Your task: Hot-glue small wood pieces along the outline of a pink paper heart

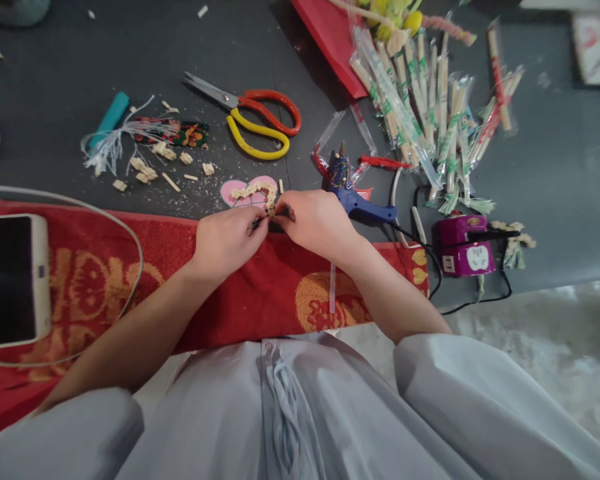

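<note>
My left hand (227, 239) and my right hand (316, 220) meet fingertip to fingertip at the near edge of a pink paper heart (233, 193). Both pinch something small and dark between them that I cannot make out. The heart lies on the dark table and carries a curved row of small wooden pieces (254, 191) along its outline. A blue glue gun (353, 193) lies just right of my right hand. Both wrists rest over a red patterned towel (260, 287).
Scissors (263, 120) with orange and yellow handles lie beyond the heart. Wrapped chopsticks (430, 113) are piled at the back right. Cut wood bits (150, 170) and a teal tool (111, 117) lie left. A phone (10, 280) with a cable sits on the towel. A purple plug box (463, 247) stands right.
</note>
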Demonstrator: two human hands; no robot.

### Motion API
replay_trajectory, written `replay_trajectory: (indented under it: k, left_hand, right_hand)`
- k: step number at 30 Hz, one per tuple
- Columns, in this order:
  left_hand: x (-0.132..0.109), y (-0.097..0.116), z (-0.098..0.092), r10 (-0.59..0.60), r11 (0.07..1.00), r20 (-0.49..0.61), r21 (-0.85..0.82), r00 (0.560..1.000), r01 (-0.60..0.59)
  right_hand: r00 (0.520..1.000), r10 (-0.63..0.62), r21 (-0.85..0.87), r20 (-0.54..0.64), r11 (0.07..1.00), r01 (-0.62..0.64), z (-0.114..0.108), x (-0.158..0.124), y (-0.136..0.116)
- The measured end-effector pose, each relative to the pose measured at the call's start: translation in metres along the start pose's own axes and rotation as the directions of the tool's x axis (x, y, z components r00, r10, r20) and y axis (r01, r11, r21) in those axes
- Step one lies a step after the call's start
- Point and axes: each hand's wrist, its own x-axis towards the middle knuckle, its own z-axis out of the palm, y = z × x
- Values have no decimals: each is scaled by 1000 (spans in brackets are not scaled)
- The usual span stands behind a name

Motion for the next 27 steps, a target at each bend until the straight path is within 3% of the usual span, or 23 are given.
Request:
replay_trajectory:
  k: [27]
  left_hand:
    - [0, 2, -1, -54, 998, 20, -14, 998, 54]
  right_hand:
    - [1000, 5, 21, -9, 1000, -5, 2, 1, 0]
